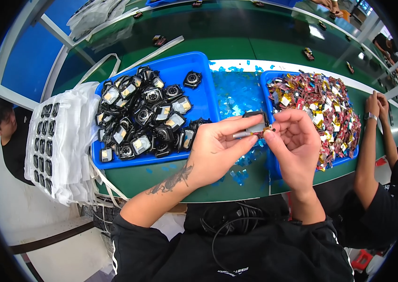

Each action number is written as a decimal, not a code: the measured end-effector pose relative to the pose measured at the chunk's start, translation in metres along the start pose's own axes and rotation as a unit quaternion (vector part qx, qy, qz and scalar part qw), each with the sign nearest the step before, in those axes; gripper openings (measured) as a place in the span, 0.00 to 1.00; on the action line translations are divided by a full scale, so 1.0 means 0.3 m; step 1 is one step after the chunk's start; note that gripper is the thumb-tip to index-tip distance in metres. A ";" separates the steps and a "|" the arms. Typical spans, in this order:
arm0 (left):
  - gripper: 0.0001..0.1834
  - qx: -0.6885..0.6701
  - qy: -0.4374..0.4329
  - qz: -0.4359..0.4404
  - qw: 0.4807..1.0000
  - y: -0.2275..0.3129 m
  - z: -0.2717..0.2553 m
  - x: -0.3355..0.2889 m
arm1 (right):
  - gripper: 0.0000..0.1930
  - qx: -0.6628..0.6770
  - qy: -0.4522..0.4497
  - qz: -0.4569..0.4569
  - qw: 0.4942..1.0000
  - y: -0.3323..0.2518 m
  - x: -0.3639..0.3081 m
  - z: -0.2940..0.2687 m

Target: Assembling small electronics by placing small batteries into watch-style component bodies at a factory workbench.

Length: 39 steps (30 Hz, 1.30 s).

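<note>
My left hand (213, 145) is closed on a small black watch case (257, 123), held tilted between thumb and fingers, with a grey inner face showing. A silver, narrow piece (242, 135) lies along the thumb; what it is I cannot make out. My right hand (297, 141) pinches at the case's right edge, where a small red and gold circuit board (265, 131) shows, partly hidden by the fingertips. Left of my hands, a blue tray (211, 101) holds a heap of black watch cases (143, 114). Another blue tray (266, 101) on the right bears many small red circuit boards (335, 124).
Blue film pieces (239, 94) litter the table between the trays. White sheet trays (74, 141) with watch parts are stacked at the left, near a seated person (13, 136). A co-worker's arms (373, 136) rest at the right. Beyond runs a green belt (236, 42) with scattered parts.
</note>
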<state>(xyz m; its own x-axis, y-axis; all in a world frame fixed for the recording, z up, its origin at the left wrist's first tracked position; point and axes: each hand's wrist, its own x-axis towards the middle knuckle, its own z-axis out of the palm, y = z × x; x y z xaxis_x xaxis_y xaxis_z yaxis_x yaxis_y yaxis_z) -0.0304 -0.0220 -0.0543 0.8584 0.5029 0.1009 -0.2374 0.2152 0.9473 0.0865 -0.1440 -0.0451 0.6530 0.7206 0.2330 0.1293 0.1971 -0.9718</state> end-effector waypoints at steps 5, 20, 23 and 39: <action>0.21 0.000 -0.007 0.011 1.000 -0.006 -0.002 0.000 | 0.14 -0.024 0.074 -0.034 0.996 0.026 -0.014 0.033; 0.31 -0.065 0.045 -0.017 0.997 0.003 0.020 -0.015 | 0.18 -0.131 0.066 -0.042 0.988 0.040 -0.010 0.070; 0.29 -0.008 0.036 -0.030 0.999 0.001 0.015 -0.017 | 0.21 -0.218 0.019 -0.094 0.971 0.036 0.011 0.059; 0.17 0.768 0.068 0.061 0.633 0.000 -0.232 0.142 | 0.27 -0.398 -0.189 0.213 0.872 0.271 0.917 -0.099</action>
<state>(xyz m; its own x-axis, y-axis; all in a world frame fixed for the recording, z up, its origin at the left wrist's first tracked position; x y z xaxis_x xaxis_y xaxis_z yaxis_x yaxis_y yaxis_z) -0.0253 0.0577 -0.0710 0.8039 0.5280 0.2738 0.5151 -0.8482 0.1232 0.2987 0.0506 -0.0609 0.4952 0.8131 -0.3058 0.5099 -0.5571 -0.6555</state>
